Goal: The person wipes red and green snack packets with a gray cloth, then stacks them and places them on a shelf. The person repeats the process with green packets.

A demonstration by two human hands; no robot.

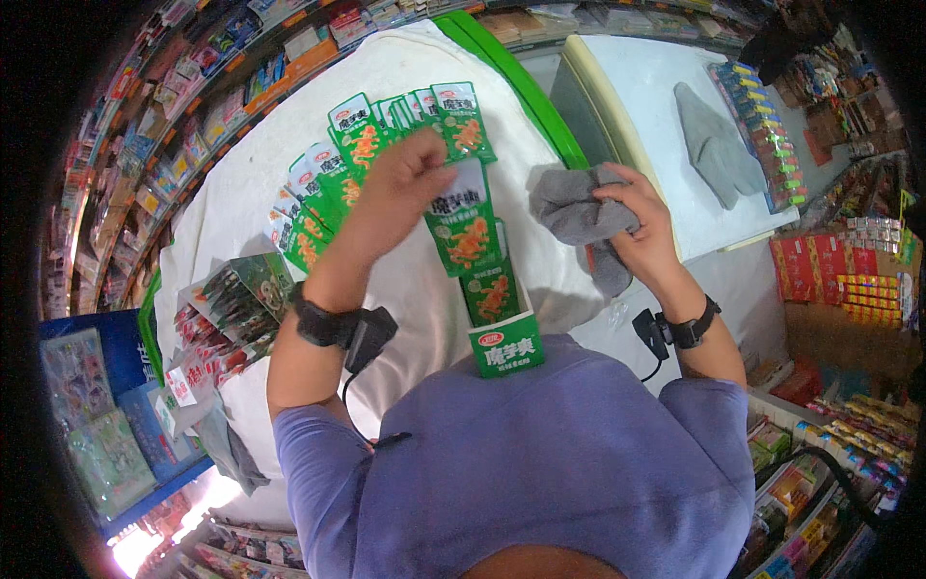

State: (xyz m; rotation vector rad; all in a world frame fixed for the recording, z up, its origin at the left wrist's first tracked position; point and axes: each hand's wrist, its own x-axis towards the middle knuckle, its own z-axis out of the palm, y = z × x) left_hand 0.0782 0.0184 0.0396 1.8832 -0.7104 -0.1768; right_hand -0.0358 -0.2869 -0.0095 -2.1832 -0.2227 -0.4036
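Observation:
My left hand (pixel 406 181) pinches a green snack packet (pixel 463 228) by its top edge, over a narrow green display box (pixel 506 347). Another green packet (pixel 493 297) shows inside that box, which stands close against my shirt. In my right hand (pixel 640 224) is a bunched grey cloth (pixel 579 206), part of it hanging below the fingers. Beyond my left hand, several green packets (pixel 354 137) are fanned out on the white cover (pixel 391 65). One more packet (pixel 463 119) lies at the right end of that row.
At the left stands an open box of dark packets (pixel 242 300). A grey cloth (pixel 235 449) hangs near the cover's left edge. Another grey cloth (pixel 716 145) lies on a white-topped freezer (pixel 636 65) at the right. Stocked shelves (pixel 195 108) curve around the back and left.

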